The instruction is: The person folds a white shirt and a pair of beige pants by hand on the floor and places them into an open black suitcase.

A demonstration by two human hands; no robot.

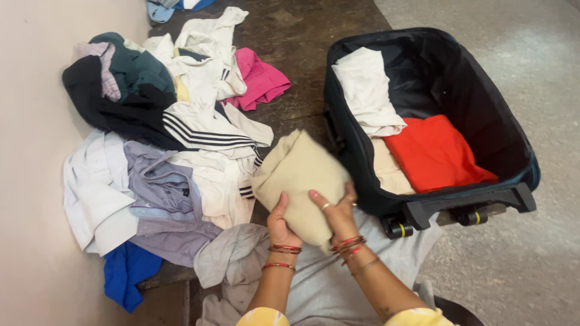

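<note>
While both hands clasp its near end, the folded beige garment reaches up and away from them — its long axis runs from the wrists toward the upper left, and the far, narrower corner points at the striped white top in the clothes pile.

From the head camera, the left hand presses the bundle's lower left edge, thumb up along the cloth; the right hand wraps the lower right edge, fingers spread over the front. Both are closed on the fabric, lifting it clear of the grey cloth beneath.

Just right of the grip lies the open black suitcase — its near wall almost touches the right hand, the nearer of the two. Inside it, a white folded piece sits at the far left, a red one nearer.
</note>
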